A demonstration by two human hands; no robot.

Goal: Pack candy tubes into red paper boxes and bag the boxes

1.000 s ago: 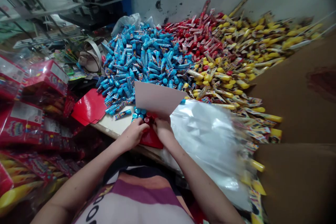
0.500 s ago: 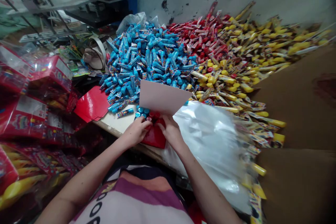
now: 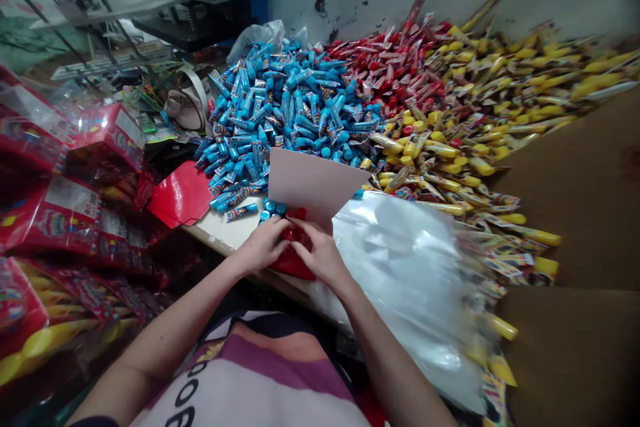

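Observation:
My left hand (image 3: 261,247) and my right hand (image 3: 320,255) are close together over a red carton (image 3: 295,265), both gripping it with fingers among small tubes. Blue-capped tubes (image 3: 273,208) and red tubes (image 3: 296,227) stand at its top, partly hidden by my fingers. Behind them rises a pale pink card (image 3: 315,183), its lower edge hidden. A loose blue tube candy (image 3: 241,212) lies on the white table (image 3: 220,230) left of my left hand. Just beyond the card is a large heap of blue tube candies (image 3: 285,107).
Red (image 3: 395,67) and yellow (image 3: 505,80) candy heaps lie beyond, against a stained wall. A clear plastic bag (image 3: 400,260) spreads to my right, with brown cardboard (image 3: 575,193) further right. A flat red carton (image 3: 183,195) and stacked packaged red boxes (image 3: 95,160) are at left.
My hands have drawn closer, with the right fingers now over the red tubes. The card stands more upright, and the whole view has shifted slightly.

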